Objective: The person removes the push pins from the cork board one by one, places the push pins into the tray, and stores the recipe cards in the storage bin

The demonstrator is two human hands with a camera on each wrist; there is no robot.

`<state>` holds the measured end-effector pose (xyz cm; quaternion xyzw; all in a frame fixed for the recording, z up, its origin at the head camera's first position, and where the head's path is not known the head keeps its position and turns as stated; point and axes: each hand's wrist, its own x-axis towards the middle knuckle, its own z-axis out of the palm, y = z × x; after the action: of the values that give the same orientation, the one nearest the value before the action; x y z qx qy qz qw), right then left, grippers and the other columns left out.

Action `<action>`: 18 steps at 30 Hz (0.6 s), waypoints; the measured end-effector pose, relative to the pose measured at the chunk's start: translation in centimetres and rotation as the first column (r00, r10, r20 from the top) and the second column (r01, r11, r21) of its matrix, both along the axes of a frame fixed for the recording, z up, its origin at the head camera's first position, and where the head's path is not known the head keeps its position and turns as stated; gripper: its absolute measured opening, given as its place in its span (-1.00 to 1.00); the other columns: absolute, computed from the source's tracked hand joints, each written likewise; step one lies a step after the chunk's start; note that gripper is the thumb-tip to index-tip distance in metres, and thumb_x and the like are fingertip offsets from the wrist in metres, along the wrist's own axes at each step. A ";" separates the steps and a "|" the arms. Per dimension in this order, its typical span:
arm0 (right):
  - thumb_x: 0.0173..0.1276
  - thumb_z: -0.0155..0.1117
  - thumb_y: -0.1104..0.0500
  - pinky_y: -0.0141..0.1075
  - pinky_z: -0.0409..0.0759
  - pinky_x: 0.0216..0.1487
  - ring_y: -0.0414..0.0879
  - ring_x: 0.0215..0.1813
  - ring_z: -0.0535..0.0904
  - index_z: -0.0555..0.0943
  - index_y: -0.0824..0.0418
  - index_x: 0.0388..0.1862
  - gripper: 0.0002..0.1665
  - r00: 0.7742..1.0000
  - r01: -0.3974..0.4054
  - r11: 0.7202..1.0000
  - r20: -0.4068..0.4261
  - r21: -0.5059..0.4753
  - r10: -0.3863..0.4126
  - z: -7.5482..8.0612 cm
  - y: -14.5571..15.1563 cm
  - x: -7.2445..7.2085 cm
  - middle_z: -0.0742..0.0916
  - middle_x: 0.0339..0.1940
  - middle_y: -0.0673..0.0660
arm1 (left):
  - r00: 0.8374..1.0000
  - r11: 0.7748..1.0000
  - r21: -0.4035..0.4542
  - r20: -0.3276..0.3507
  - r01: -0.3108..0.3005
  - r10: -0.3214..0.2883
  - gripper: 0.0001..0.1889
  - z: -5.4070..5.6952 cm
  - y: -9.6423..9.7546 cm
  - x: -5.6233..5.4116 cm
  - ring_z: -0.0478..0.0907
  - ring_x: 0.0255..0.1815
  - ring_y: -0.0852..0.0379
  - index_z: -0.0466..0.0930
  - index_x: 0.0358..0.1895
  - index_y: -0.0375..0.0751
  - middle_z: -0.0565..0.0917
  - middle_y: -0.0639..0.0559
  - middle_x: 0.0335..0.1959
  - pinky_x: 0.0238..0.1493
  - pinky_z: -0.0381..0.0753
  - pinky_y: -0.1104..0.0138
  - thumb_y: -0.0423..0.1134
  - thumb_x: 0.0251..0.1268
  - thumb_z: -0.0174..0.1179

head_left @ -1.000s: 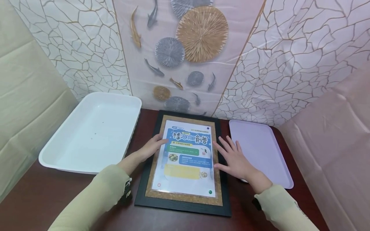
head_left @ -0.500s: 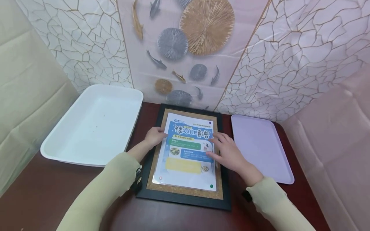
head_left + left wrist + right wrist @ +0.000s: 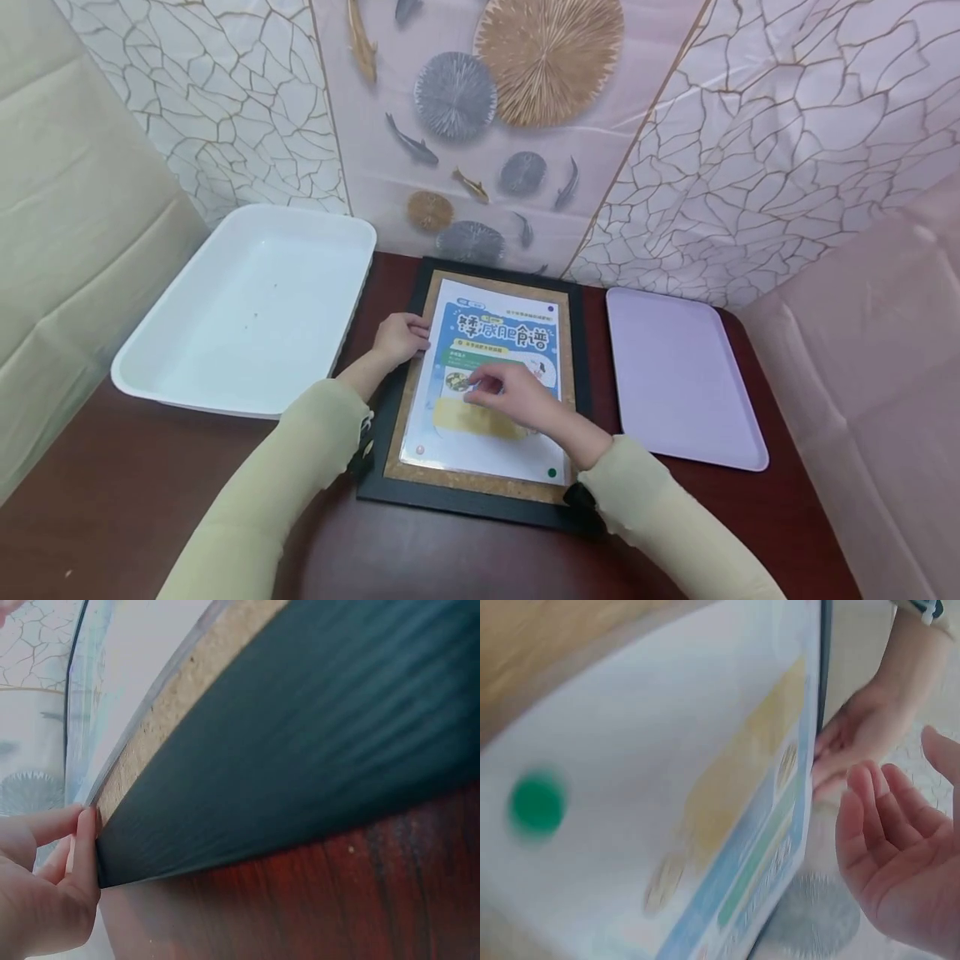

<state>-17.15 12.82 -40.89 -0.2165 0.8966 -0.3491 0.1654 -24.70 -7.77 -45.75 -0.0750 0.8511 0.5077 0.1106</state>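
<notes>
A glossy printed sheet with blue, green and yellow panels lies on a cork board in a black frame. Round pins mark its corners: blue, green and pink. At the sheet's left edge, my left hand has its fingers curled; the left wrist view shows thumb and finger meeting there in a pinch. Over the sheet's middle is my right hand, fingers loosely bent. Its palm faces the right wrist camera and holds nothing.
A deep white tray stands on the dark red table to the left of the frame. To the right lies a flat lilac tray. Patterned cloth hangs close behind the board.
My right hand has moved left from the sheet's right edge to over its middle, its fingers bending from spread. My left hand's fingers have drawn in at the left edge. The view has tilted slightly down.
</notes>
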 end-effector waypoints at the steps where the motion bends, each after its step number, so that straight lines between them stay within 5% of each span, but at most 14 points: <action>1: 0.27 0.27 0.05 -0.40 0.49 -0.28 -0.20 -0.32 0.51 0.63 0.21 -0.09 -0.69 1.000 -0.015 1.000 0.020 -0.009 0.015 -0.1 -0.5 0.0 0.67 -0.37 0.02 | 1.000 1.000 0.006 0.002 0.003 -0.003 -0.63 0.0 -0.1 0.0 0.67 -0.15 0.00 0.52 0.09 -0.31 0.68 -0.19 -0.10 -0.19 0.67 0.31 -0.41 0.18 0.21; 10: 0.19 0.33 0.13 -0.45 0.37 -0.47 -0.21 -0.51 0.47 0.64 0.21 -0.17 -0.75 0.972 -0.122 0.992 0.200 -0.006 0.121 -2.1 -3.8 0.9 0.64 -0.54 -0.01 | 1.000 1.000 0.024 -0.006 -0.014 0.014 -0.64 0.2 0.0 -0.1 0.67 -0.17 -0.02 0.52 0.08 -0.32 0.68 -0.21 -0.11 -0.23 0.68 0.31 -0.43 0.17 0.19; 18: 0.17 0.36 0.13 -0.51 0.28 -0.56 -0.30 -0.62 0.38 0.68 0.14 -0.41 -0.90 0.970 -0.199 0.976 0.158 0.087 0.183 -4.1 -5.9 1.9 0.56 -0.70 -0.09 | 1.000 1.000 0.016 -0.009 -0.022 0.022 -0.64 -0.1 0.1 0.1 0.66 -0.19 0.00 0.52 0.09 -0.32 0.67 -0.20 -0.11 -0.24 0.67 0.32 -0.43 0.18 0.17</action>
<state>-15.20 6.93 -44.99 -0.2664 0.8734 -0.3002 0.2759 -24.61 -7.66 -45.85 -0.0812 0.8465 0.5161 0.1019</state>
